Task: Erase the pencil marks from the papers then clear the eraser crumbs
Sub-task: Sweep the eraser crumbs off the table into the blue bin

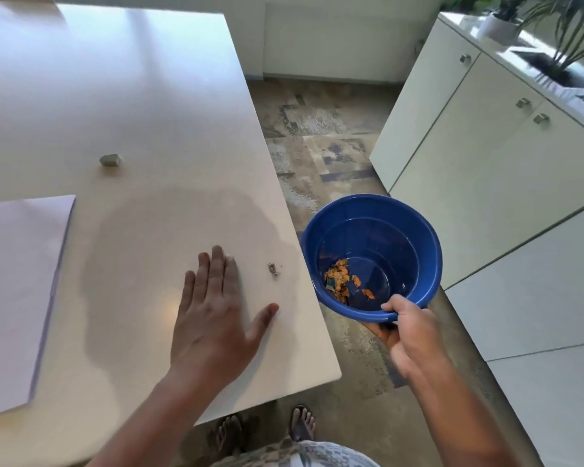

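Observation:
My left hand [216, 308] lies flat on the white table [132, 96], fingers straight, thumb spread toward the right edge. A small dark heap of eraser crumbs [273, 268] sits just right of its fingertips, near the table's right edge. My right hand [407, 326] grips the near rim of a blue bucket [425, 244], held beside and slightly below that edge. Orange scraps [343, 274] lie in the bucket's bottom. A stack of white papers [14, 284] lies at the left. A grey eraser [110, 159] rests farther back on the table.
White cabinets [486, 156] with metal knobs stand at the right, with potted plants [560, 25] on top. A patterned carpet [324, 139] covers the floor between table and cabinets. My feet in sandals [267, 429] show below the table's near edge.

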Available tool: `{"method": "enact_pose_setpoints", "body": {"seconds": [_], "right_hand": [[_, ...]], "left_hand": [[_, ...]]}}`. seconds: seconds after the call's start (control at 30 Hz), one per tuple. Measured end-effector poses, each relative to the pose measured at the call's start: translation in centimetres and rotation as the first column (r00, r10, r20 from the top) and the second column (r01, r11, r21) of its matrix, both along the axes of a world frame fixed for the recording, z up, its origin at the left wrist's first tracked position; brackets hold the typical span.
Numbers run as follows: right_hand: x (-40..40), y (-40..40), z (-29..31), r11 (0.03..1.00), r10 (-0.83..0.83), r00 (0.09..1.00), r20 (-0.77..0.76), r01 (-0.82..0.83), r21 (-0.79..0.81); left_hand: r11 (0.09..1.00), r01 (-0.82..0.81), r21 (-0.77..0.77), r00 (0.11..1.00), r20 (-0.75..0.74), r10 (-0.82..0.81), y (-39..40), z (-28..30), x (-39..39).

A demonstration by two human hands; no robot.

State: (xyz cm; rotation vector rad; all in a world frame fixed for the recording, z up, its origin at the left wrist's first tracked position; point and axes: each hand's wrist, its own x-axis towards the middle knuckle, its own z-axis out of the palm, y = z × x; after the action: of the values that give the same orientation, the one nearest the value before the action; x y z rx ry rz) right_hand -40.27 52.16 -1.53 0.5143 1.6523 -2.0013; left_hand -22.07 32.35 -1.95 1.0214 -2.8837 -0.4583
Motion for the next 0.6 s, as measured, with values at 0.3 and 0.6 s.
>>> {"method": "enact_pose_setpoints", "body": {"seconds": [0.3,0.6], "right_hand": [[-0.3,0.8,0.0,0.997,0.064,0.998,-0.016,-0.063,0.051],[-0.3,1.7,-1.3,0.990,0.097,0.994,-0.042,-0.092,0.107]], "left_hand": [[0.999,0.029,0.031,0.984,0.173,-0.034,3.1,0.3,-3.6],[0.946,0.270,0.179,0.947,0.128,-0.295,9.0,1.1,-12.4]]}}
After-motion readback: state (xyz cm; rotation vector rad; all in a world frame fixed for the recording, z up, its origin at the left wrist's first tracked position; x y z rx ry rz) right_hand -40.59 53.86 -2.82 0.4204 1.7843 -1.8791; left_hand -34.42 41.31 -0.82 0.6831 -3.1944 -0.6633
